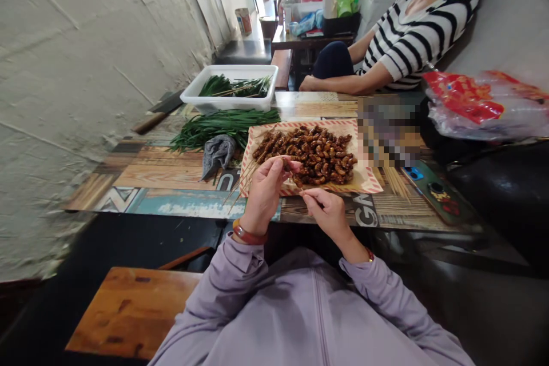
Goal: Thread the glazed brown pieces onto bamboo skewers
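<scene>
A heap of small, curled, glossy dark-brown food pieces (323, 154) lies on a striped-border paper sheet (369, 182). At its near edge, my left hand (266, 186) is closed, pinching a brown piece (286, 166) between thumb and fingers. My right hand (329, 213) grips a thin wooden skewer (302, 189) near its end. This stick points toward my left fingers and carries brown food; how many pieces cannot be made out. Filled skewers (246, 176) rest along the sheet's left side, their bare ends toward me.
Green chives (218, 126) and a grey cloth (218, 154) lie left of the paper. Behind them stands a white plastic tub (231, 104) with more greens. Bare skewers (397, 182) and a phone (433, 191) are at right. Across the table sits a person in a striped top (397, 40).
</scene>
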`<state>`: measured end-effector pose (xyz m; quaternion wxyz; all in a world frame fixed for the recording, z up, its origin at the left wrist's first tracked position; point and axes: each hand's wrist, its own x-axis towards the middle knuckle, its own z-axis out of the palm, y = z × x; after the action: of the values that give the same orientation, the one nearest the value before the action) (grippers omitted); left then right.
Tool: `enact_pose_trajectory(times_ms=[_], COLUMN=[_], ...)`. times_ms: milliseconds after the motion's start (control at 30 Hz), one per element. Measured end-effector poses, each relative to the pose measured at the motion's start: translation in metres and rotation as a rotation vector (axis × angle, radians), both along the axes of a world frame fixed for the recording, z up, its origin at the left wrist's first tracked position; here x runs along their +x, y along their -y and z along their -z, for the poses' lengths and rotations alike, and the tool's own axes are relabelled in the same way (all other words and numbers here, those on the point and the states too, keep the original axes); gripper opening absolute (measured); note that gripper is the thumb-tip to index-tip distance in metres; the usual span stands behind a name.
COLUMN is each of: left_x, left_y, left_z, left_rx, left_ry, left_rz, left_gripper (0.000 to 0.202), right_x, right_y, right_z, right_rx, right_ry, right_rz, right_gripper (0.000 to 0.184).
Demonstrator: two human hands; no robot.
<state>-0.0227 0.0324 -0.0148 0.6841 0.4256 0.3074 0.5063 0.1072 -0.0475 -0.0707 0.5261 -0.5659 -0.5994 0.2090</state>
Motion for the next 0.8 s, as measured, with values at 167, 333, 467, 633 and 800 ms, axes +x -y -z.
enact_pose_trajectory(times_ms=[167, 333, 467, 633, 800], left_x=[0.002, 0.006, 0.009, 0.004, -0.006], left_y=[-0.001, 0.001, 0.003, -0.003, -0.013], left_z=[0.000, 0.001, 0.002, 0.000, 0.000], left_rx=[0.013, 0.024, 0.056, 0.066, 0.161], left_ry=[-0.013, -0.056, -0.068, -0.052, -0.172], left_rz=[-0.007, 0.015, 0.042, -0.002, -0.146], left_gripper=[0.025, 0.024, 0.023, 0.033, 0.031], right_x=[0.001, 0.002, 0.001, 0.001, 0.001], right_y=[0.000, 0.001, 0.001, 0.003, 0.005], right_z=[-0.002, -0.001, -0.001, 0.000, 0.006], right_rx=[0.023, 0.009, 0.021, -0.009, 0.011], right_ry=[0.029, 0.038, 0.034, -0.026, -0.223], right_rz=[0.024, 0.054, 0.064, 0.157, 0.328], right_gripper=[0.022, 0.023, 0.023, 0.022, 0.024])
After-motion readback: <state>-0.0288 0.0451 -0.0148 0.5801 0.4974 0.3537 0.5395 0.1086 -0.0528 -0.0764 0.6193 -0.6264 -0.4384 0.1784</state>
